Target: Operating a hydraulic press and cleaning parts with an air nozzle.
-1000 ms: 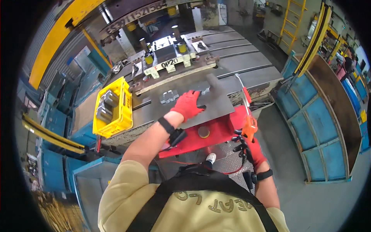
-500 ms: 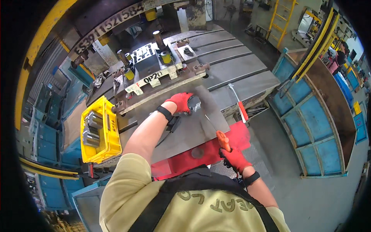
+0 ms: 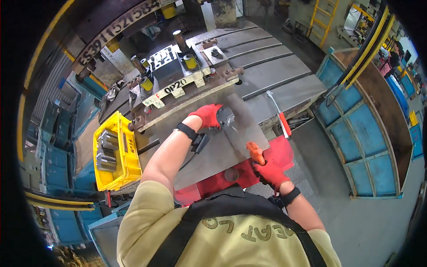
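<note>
My left hand [image 3: 208,116], in a red glove, is closed on a dark grey metal part [image 3: 227,115] with a bright edge. It holds the part over the grey steel plate [image 3: 200,153] in front of the die set. In my right hand [image 3: 270,172], also red-gloved, is an orange air blow gun [image 3: 255,153] with its front pointing up and left toward the part. Its thin nozzle is hard to make out against the plate. To the right lies a ratchet wrench [image 3: 279,113] with a red handle, apart from both hands.
A yellow crate [image 3: 129,164] with several grey metal blocks [image 3: 106,151] stands on the left. Beyond the plate sits a die set [image 3: 171,73] on the slotted press bed [image 3: 284,66]. A red sheet [image 3: 213,180] runs along the near edge. A blue metal bin [image 3: 356,129] stands at right.
The metal part has turned in my left hand, showing more of its dark face. My right hand has moved slightly left with the blow gun, whose nozzle shows less clearly now.
</note>
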